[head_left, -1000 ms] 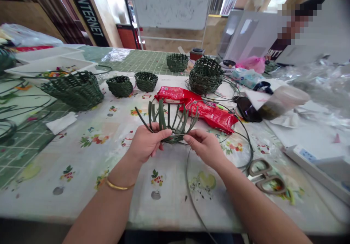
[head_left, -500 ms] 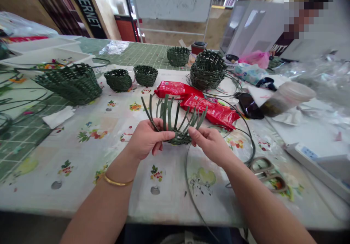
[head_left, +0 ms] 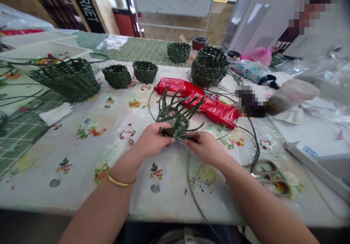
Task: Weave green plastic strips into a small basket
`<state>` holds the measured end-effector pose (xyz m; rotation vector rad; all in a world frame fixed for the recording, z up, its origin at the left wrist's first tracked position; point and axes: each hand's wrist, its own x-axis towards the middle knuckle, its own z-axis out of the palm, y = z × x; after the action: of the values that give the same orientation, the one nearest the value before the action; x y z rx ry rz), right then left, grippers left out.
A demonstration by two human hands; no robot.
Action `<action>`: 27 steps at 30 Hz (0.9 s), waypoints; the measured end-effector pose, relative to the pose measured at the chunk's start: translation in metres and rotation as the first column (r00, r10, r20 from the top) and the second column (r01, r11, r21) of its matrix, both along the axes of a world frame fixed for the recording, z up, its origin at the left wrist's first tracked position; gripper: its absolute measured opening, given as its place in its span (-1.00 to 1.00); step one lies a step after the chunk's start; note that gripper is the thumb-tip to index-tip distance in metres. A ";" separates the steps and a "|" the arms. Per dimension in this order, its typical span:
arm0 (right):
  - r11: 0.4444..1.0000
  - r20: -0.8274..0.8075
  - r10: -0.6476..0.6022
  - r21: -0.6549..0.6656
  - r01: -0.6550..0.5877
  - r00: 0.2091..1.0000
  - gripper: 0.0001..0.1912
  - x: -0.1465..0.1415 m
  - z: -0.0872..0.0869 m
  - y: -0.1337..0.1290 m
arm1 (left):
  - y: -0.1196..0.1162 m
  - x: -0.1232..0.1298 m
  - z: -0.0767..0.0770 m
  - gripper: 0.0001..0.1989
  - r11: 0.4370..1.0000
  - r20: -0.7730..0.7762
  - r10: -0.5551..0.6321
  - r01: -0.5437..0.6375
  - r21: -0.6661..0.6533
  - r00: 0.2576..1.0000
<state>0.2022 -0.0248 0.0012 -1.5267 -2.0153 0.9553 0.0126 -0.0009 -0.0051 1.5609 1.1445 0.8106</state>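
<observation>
Left hand (head_left: 158,137) and right hand (head_left: 197,142) pinch 1 half-woven basket (head_left: 177,122).

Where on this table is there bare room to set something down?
Widest: the tablecloth left of the left forearm, between the white tissue and the near edge. Smaller: between the forearms, left of the loose strand. Crowded: beyond the half-woven basket, with red packets and finished-looking baskets; right, with scissors and power strip.

Table (head_left: 104,185): floral cover — green gridded mat (head_left: 147,51) beneath
Far side: woven baskets (head_left: 117,77), red packets (head_left: 197,100)
Right: scissors (head_left: 273,178) — power strip (head_left: 314,160)
</observation>
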 end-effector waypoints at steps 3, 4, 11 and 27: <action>0.983 0.170 -0.099 0.167 0.070 0.980 -0.70 -0.005 -0.006 -0.001 | 0.008 -0.006 -0.007 -0.94 0.987 -0.007 0.027 -0.025 0.158 1.000; 0.972 0.187 -0.117 0.222 0.074 0.975 -0.69 -0.007 -0.007 -0.001 | 0.011 -0.009 -0.007 -0.93 0.985 0.013 0.011 -0.013 0.170 1.000; 0.993 -0.060 -0.097 0.064 0.101 0.993 -0.56 -0.006 0.007 -0.004 | 0.019 -0.029 0.005 -0.75 0.997 0.342 -0.011 0.037 -0.069 0.939; 0.957 -0.423 -0.276 -0.201 0.208 0.863 -0.49 0.006 0.011 0.000 | 0.006 -0.025 0.022 -0.78 0.799 0.471 0.265 -0.465 0.382 0.841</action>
<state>0.2087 -0.0252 0.0119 -1.4287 -1.4194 1.2396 -0.0121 0.0050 0.0166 1.4669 0.9981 1.7153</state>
